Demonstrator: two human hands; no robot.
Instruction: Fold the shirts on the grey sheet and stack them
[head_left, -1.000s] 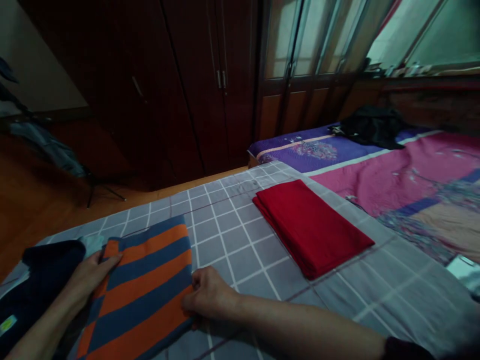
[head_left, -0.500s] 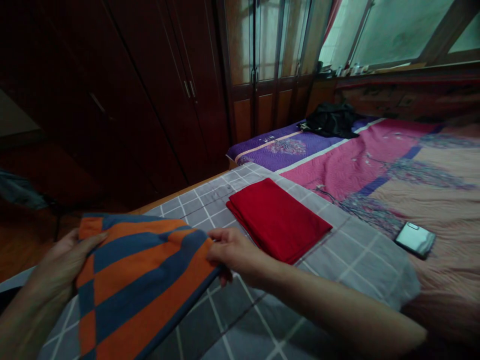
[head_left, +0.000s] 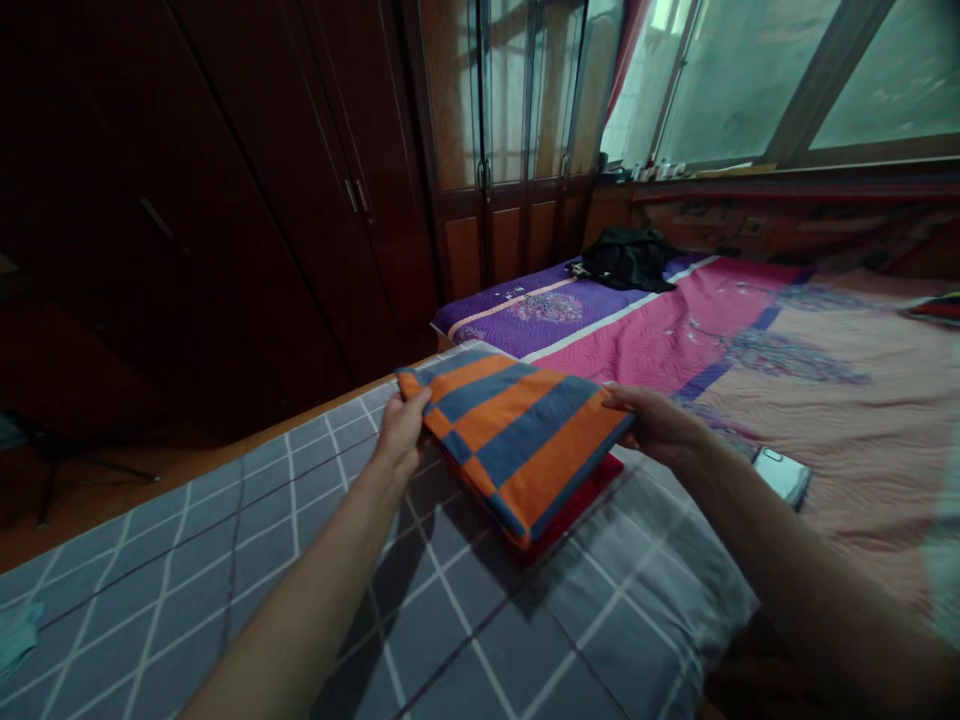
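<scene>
An orange and grey-blue striped cloth, folded into a flat piece of fabric (head_left: 517,420), is stretched between my two hands. My left hand (head_left: 405,425) pinches its left edge, thumb on top. My right hand (head_left: 652,420) grips the right corner. Beneath it lies a folded red cloth (head_left: 574,512), mostly covered, with only its near right edge showing. Whether the striped cloth rests fully on the red one I cannot tell; its right side stands a little above it.
A grey checked sheet (head_left: 247,560) covers the near surface. A phone (head_left: 784,475) lies to the right on the patterned bedspread (head_left: 757,350). Farther back is a black garment or bag (head_left: 626,258). Dark wardrobes (head_left: 300,200) line the left, and a light blue cloth (head_left: 19,635) lies at lower left.
Both hands have carried the striped cloth right and forward, from the left of the red cloth to over it. The view has shifted a little to the right.
</scene>
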